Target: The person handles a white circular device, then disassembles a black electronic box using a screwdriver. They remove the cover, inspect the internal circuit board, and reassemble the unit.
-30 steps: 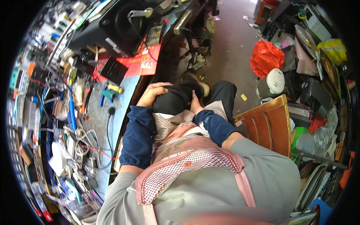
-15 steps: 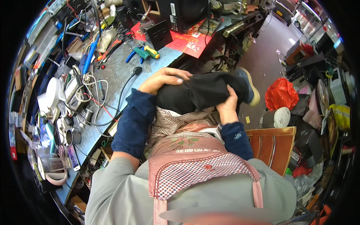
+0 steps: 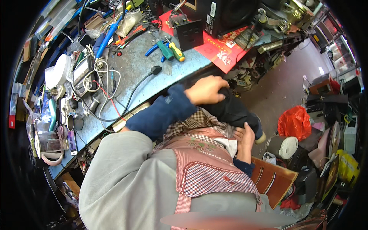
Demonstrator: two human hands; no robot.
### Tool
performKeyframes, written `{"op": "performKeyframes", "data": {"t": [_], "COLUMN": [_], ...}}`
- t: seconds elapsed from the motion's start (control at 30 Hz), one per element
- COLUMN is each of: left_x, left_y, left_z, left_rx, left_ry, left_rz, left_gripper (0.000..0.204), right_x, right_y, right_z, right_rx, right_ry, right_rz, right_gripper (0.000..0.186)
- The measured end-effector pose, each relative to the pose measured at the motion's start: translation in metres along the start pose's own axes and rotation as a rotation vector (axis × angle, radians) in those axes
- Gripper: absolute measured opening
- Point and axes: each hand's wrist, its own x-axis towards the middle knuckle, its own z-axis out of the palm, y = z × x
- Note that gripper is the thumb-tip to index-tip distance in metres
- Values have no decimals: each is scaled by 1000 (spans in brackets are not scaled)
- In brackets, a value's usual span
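Note:
My left hand (image 3: 207, 90) lies on my dark-trousered knee (image 3: 228, 103), its fingers curled over the cloth. My right hand (image 3: 243, 140) is lower, beside that leg, with thumb up and fingers loosely bent and apart, holding nothing that I can see. A shoe (image 3: 260, 136) with a pale sole shows past the trouser cuff. A pink checked apron (image 3: 214, 176) covers my lap.
The blue-grey bench (image 3: 134, 50) at left carries green-handled tools (image 3: 166, 51), cables, a black speaker (image 3: 226, 15), red paper (image 3: 212, 53) and clutter. At right are a wooden chair (image 3: 272, 180), a red plastic bag (image 3: 295, 122), a white bucket (image 3: 287, 147) and piled items.
The view has swung round toward the bench. My left hand has moved across to the knee; my right hand has released the trouser cloth it gripped and sits lower.

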Motion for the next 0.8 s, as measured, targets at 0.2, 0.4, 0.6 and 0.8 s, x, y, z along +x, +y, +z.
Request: {"op": "performKeyframes", "data": {"t": [0.2,0.4,0.6,0.8], "left_x": [-55,-36,-26,-66], "left_y": [29,-33,-57,-45], "left_z": [-110,-158,-189,-216], "left_rx": [309,615,583,574], "left_ry": [338,373,83,-2], "left_rz": [25,-165,-235,-513], "left_gripper": [21,54,77,71], "right_x": [74,105,139,163], "right_y": [-20,-62,-63,-33], "right_z": [23,118,164,165], "right_rx": [-283,-923,-843,-784], "right_ry": [238,105,16,1], "right_rz": [-826,-648,-801,-812], "right_gripper": [11,28,25,22]}}
